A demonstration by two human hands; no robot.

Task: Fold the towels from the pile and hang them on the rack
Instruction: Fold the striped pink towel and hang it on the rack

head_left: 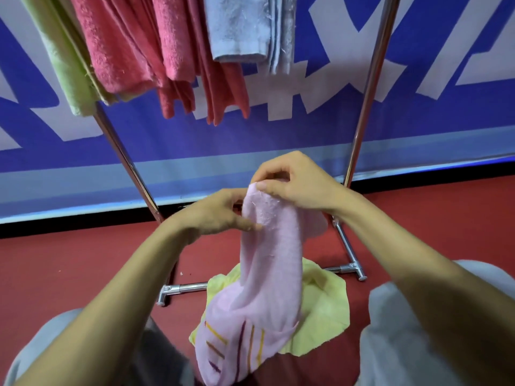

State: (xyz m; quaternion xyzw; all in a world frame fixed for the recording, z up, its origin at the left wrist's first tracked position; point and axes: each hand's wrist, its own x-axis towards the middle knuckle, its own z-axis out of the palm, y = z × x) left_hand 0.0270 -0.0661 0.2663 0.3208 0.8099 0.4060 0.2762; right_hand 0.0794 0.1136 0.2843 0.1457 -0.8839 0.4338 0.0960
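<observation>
- Red floor [69, 260] fills the lower half of the frame, and behind it one blue banner [418, 107] with large white lettering spans the wall.
- One metal rack [370, 87] stands in front of the banner. Two slanted uprights and two floor feet are in view.
- Towels hang from the rack along the top of the frame. There is one green towel [64, 57] at upper left and at least two coral towels [119, 45] beside it, their folds overlapping too much for a surer count. Top centre hangs one pale blue towel [237, 26], with paler layers just to its right.
- One lilac towel [270, 263] is held up in the centre and hangs down to the bottom edge. Its lower end carries orange and purple stripes.
- The right hand [295, 185] pinches the lilac towel's top edge between thumb and curled fingers.
- The left hand [214, 213] sits slightly lower and pinches the towel's left edge, with the thumb on the front.
- One yellow towel [326, 307] lies crumpled on the floor between the rack's feet, partly behind the lilac one.
- Two knees in grey trousers [404, 330] show at the lower corners.
</observation>
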